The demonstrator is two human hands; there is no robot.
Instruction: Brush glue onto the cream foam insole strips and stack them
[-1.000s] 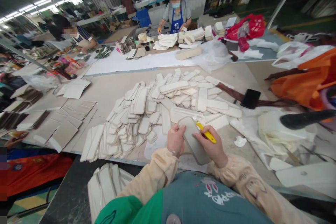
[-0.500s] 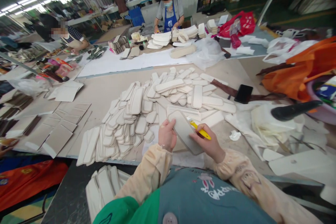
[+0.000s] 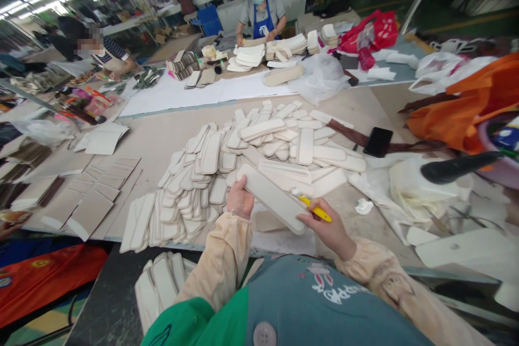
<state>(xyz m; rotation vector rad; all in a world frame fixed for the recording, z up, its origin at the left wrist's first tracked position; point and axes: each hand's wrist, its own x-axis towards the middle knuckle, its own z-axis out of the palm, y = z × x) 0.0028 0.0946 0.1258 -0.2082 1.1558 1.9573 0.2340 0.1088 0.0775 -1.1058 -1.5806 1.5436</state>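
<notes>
Both my hands hold a long beige panel (image 3: 275,198) with rounded corners, slanting down to the right above the table. My left hand (image 3: 240,200) pinches its upper left end between thumb and fingers. At the lower right end, my right hand (image 3: 325,224) has its thumb on the panel and also grips a small yellow-handled brush (image 3: 318,208) with a pale tip. Beyond my hands spreads a large heap of similar cream panels (image 3: 214,155). Another panel (image 3: 270,221) lies on the table beneath the held one.
To the right are a white plastic container (image 3: 413,184) with a black handle-like part, a black phone (image 3: 378,141), a crumpled white scrap (image 3: 364,206) and an orange bag (image 3: 458,111). Flat grey-beige pieces (image 3: 91,208) lie left. A co-worker in a blue apron (image 3: 263,20) sits across.
The held panel has turned flatter, showing more of its broad face. My left hand has moved left and slightly up; my right hand still holds the brush, slightly farther right.
</notes>
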